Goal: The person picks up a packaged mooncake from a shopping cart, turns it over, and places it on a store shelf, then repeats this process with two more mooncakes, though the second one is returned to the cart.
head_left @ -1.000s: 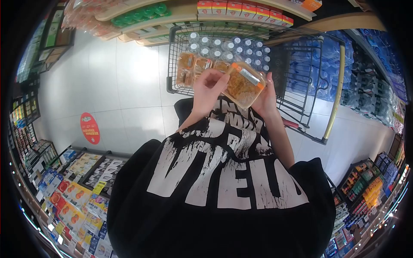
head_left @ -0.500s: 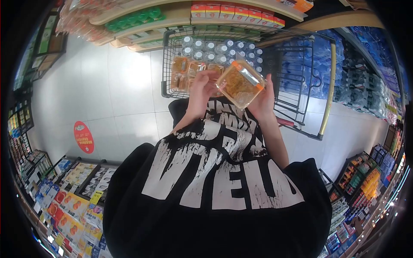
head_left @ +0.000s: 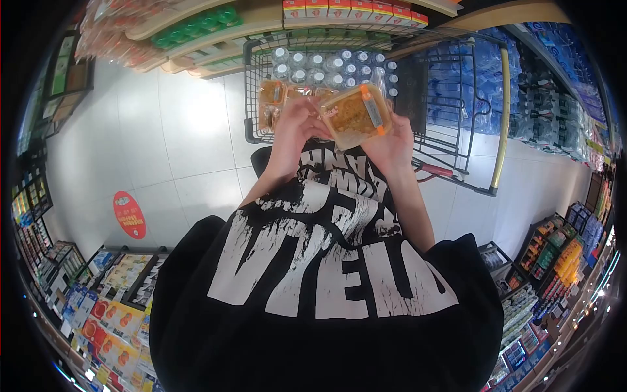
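A clear plastic food package (head_left: 346, 116) with brownish-yellow contents and an orange-and-grey label strip is held in front of my chest, above the cart's near side. My left hand (head_left: 299, 130) grips its left edge, fingers curled against it. At the lower right edge my right hand (head_left: 394, 145) grips it too, with some fingers hidden underneath. Beyond it, the black wire shopping cart (head_left: 249, 104) carries rows of capped clear bottles (head_left: 317, 72). Similar food packages (head_left: 272, 91) lie in its near left part, partly behind my left hand.
The cart's yellow handle (head_left: 504, 124) is on the right. Shelves (head_left: 261, 31) with red-and-white boxes (head_left: 337, 8) run behind the cart. Blue-wrapped bottle packs (head_left: 450, 85) are stacked at right. Pale floor tiles (head_left: 189, 144) with a red oval sticker (head_left: 128, 214) stretch left. Yellow packages (head_left: 121, 320) fill a display lower left.
The package has turned clockwise in my hands, so its label strip now runs down the right side. It has shifted slightly left, and both hands still hold it.
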Demonstrator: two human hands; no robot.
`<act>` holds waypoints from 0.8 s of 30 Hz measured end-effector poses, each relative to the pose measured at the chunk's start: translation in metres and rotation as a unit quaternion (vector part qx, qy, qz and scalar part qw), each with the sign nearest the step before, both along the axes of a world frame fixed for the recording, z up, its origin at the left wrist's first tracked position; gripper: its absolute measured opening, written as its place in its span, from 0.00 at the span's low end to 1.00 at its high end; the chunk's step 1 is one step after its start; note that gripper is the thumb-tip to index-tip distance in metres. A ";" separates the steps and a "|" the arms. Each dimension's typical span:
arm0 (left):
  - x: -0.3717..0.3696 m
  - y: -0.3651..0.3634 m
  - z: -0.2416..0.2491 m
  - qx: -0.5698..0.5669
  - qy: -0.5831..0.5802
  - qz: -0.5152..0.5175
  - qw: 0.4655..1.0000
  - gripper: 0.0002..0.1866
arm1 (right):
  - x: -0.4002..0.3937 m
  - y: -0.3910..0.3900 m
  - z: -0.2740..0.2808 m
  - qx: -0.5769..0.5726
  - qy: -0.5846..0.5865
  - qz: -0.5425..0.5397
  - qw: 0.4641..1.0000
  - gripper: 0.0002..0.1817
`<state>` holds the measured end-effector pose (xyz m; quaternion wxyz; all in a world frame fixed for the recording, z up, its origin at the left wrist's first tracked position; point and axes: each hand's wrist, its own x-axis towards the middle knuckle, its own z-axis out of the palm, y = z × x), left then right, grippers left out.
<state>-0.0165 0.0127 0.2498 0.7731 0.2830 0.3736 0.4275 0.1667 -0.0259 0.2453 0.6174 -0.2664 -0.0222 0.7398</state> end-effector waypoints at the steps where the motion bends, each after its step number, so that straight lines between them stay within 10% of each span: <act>1: -0.002 -0.001 -0.001 -0.001 0.000 -0.001 1.000 0.16 | -0.003 -0.003 0.002 -0.012 0.014 -0.014 1.000 0.29; 24: -0.016 -0.002 -0.002 0.000 0.030 0.030 0.999 0.24 | -0.020 0.002 0.016 -0.027 0.160 0.007 0.987 0.35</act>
